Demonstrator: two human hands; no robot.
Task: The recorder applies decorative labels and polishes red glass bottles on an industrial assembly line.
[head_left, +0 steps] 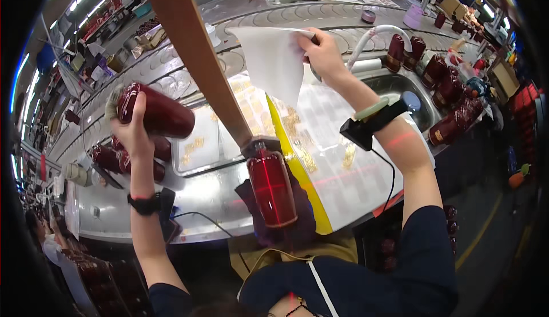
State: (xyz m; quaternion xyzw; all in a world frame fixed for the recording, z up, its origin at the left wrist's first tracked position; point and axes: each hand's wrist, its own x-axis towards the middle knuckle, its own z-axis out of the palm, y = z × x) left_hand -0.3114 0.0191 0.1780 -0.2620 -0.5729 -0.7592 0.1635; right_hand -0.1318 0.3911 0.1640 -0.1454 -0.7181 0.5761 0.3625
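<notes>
My left hand [135, 133] is wrapped round a glossy dark red bottle [166, 115], tilted on its side at the left. Greyish material shows by its far-left end; I cannot make out what it is. Raised at the upper middle, my right hand [325, 54] pinches the edge of a thin white sheet [269, 60], which hangs curled over the work surface. Between my arms a second red bottle [269, 188] lies on a dark cloth [304, 225] with red laser lines crossing it. Gold decals [306, 158] lie on the white sheeting below my right hand.
A brown bar [194, 37] slants down to the middle bottle. Left of it sits a shallow metal tray [197, 171] with gold pieces. Red bottles [106, 158] cluster at the left, others [457, 122] beside the sink [394, 78] at the right. A conveyor [229, 11] runs behind.
</notes>
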